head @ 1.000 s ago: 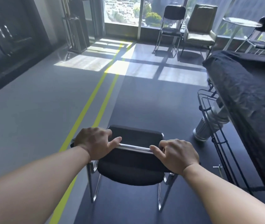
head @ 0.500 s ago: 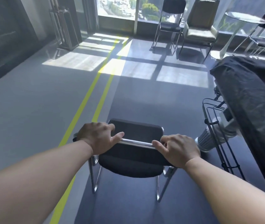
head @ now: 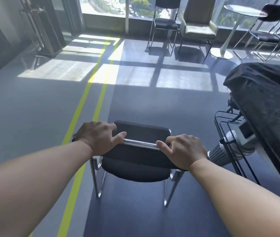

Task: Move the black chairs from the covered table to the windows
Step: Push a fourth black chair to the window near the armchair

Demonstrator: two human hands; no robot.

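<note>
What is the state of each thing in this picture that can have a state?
Black padded chair with chrome frame: upright, held by its backrest.
Left hand: grips the backrest's left end.
Right hand: grips the backrest's right end.
Black cloth-covered table: draped, standing at the right.
Black chrome-legged chair by the window: upright, unoccupied.
Beige padded chair: upright, unoccupied.
Round glass table: upright.

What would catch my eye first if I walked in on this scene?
The left hand and right hand grip the chrome rail of a black padded chair at centre foreground. Ahead, bright windows throw sun patches on the grey floor; a black-draped table stands on the right.
</note>
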